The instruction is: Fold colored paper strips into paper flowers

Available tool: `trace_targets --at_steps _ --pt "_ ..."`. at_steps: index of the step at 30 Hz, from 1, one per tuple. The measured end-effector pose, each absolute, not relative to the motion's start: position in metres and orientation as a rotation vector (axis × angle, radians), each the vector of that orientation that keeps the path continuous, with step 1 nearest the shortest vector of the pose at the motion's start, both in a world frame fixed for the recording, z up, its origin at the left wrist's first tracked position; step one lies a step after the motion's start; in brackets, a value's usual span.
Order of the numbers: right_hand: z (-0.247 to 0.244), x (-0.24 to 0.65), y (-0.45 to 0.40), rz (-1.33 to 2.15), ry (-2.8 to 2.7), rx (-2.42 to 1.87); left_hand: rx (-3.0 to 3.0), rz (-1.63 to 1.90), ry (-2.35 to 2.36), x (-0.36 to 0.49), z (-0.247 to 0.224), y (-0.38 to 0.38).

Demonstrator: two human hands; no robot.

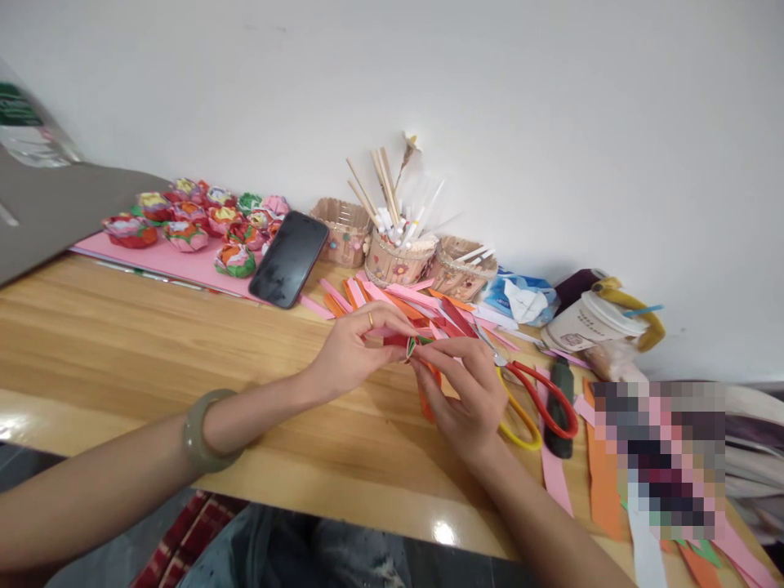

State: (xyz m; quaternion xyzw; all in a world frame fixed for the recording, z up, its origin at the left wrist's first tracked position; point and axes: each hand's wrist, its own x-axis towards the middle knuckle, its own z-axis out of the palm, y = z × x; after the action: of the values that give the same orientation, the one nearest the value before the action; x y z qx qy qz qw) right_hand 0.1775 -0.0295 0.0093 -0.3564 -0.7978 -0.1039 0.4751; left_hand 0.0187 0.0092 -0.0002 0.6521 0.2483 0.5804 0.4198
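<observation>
My left hand (361, 351), with a ring on one finger and a bangle on the wrist, pinches one side of a small folded paper piece (411, 349). The fingers of my right hand (465, 384) are closed on its other side. Green, white and red show on the piece, though fingertips cover most of it. Orange paper (427, 400) shows just below, partly behind my right hand; whether it joins the folded piece I cannot tell. Scissors (539, 400) with red and yellow handles lie right of my right hand, beside a dark green bottle-like object (560, 408).
Paper strips (404, 298) lie heaped behind my hands. Folded paper flowers (187, 233) sit on pink sheets at left, by a phone (289, 260). Decorated baskets (401, 257) line the wall. A tissue pack (520, 296) and lidded cup (591, 322) stand right.
</observation>
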Motion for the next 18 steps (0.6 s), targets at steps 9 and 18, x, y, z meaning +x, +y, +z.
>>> trace_targets --at_steps 9,18 --pt "0.0090 0.1746 -0.0325 -0.282 -1.940 -0.791 1.861 1.636 0.530 0.0188 0.0019 0.0070" --pt "0.0094 0.1764 -0.0351 -0.301 -1.902 -0.774 2.075 1.783 0.443 0.0156 0.0032 0.0045"
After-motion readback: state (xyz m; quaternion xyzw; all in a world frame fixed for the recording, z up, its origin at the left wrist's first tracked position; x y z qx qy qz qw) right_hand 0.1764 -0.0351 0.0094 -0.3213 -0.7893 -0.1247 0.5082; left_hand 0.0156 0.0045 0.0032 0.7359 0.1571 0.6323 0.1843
